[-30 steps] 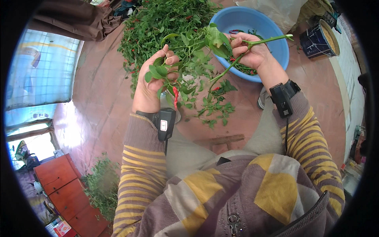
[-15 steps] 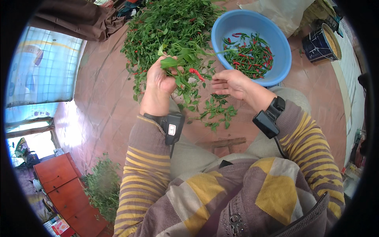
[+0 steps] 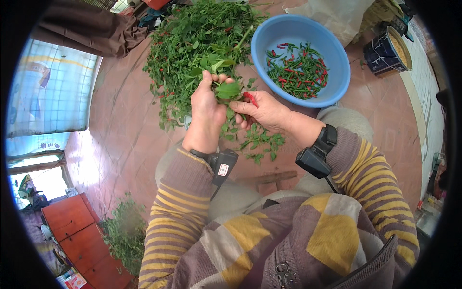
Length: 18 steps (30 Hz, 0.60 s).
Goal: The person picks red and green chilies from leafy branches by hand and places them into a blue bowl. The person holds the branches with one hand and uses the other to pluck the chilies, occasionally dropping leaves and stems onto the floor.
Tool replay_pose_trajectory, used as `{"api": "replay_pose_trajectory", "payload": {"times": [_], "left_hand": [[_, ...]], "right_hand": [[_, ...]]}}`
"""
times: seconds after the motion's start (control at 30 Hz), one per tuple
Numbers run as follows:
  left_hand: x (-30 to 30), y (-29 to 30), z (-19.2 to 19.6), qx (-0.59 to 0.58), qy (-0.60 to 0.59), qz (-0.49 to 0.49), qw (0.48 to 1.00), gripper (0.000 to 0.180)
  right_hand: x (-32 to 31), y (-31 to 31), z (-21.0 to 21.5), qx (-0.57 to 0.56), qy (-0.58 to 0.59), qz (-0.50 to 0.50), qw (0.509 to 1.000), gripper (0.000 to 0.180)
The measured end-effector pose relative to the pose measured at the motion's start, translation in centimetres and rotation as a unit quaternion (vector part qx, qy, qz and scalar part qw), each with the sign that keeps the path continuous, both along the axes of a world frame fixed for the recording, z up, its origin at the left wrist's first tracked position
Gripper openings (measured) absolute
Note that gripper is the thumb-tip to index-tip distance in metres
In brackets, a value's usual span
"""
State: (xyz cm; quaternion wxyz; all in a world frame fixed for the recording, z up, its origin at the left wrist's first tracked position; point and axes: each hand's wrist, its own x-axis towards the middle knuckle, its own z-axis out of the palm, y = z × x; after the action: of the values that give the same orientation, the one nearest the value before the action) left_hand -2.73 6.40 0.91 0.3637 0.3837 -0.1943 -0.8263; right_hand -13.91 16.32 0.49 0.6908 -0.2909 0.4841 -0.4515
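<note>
My left hand (image 3: 209,103) is closed round a leafy chili sprig (image 3: 227,90), its thumb pointing up along the leaves. On the sprig's right side, my right hand (image 3: 267,113) pinches into the foliage with thumb and fingers; leaves hide exactly what lies at the fingertips. A curled red chili pepper (image 3: 251,99) shows against the right hand, by the base of the thumb. Beyond the left hand spreads a big heap of cut chili plants (image 3: 192,53) with a few red pods. A blue plastic basin (image 3: 339,62) at the far right holds loose green and red chili peppers (image 3: 301,72).
A leafy cutting (image 3: 262,142) lies on the tiled floor (image 3: 130,106) just below my hands. Right of the basin stands a dark bucket (image 3: 382,55), with a pale plastic sack (image 3: 332,17) behind the basin. More plants (image 3: 126,231) sit by a red cabinet (image 3: 72,216) at lower left.
My right hand has moved left, from open beside the sprig to closed in its leaves next to my left hand. The left hand has shifted slightly right with the sprig.
</note>
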Motion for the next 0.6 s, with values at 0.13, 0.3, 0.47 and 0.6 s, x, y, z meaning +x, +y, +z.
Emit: {"api": "replay_pose_trajectory", "payload": {"times": [0.13, 0.3, 0.47, 0.6], "left_hand": [[0.5, -0.5, 0.7, 0.082, 0.17, -0.002, 0.982, 0.028], [0.5, -0.4, 1.2, 0.066, 0.216, -0.035, 0.973, 0.031], [-0.5, 0.7, 2.3, -0.044, 0.105, -0.055, 0.992, 0.034], [-0.5, 0.9, 3.1, -0.035, 0.043, -0.067, 0.996, 0.041]], "right_hand": [[-0.7, 0.4, 0.3, -0.023, 0.066, 0.047, 0.996, 0.025], [-0.2, 0.7, 0.6, -0.05, 0.04, 0.011, 0.998, 0.025], [0.2, 0.5, 1.1, 0.026, 0.009, 0.004, 1.0, 0.025], [-1.2, 0.3, 1.7, 0.065, 0.225, 0.041, 0.971, 0.024]]}}
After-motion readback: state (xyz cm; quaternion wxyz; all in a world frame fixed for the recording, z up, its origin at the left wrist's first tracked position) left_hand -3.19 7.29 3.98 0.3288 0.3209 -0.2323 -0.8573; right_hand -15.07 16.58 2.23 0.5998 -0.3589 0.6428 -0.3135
